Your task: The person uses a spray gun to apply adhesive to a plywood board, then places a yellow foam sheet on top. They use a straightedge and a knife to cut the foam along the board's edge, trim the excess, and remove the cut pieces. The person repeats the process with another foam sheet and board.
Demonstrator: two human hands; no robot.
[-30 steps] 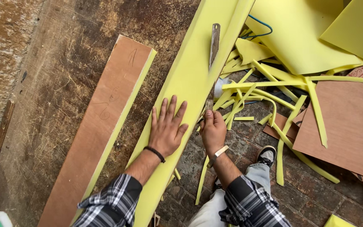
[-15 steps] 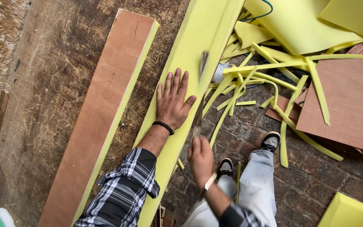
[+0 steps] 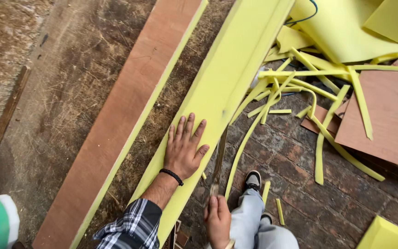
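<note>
1. Yellow foam strip (image 3: 226, 87) is lying lengthwise along the bench (image 3: 70, 92), its edge hanging over the brick floor (image 3: 300, 157).
2. You are pressing your left hand (image 3: 185, 147) flat on it, fingers spread.
3. Your right hand (image 3: 217, 219) is gripping a long blade (image 3: 219, 159) running along the foam's edge.
4. Foam offcuts (image 3: 300, 83) are lying nearby.

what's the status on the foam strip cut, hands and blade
Left hand flat on foam strip. Right hand grips blade along foam's edge. Offcuts litter floor, none blocking.
</note>
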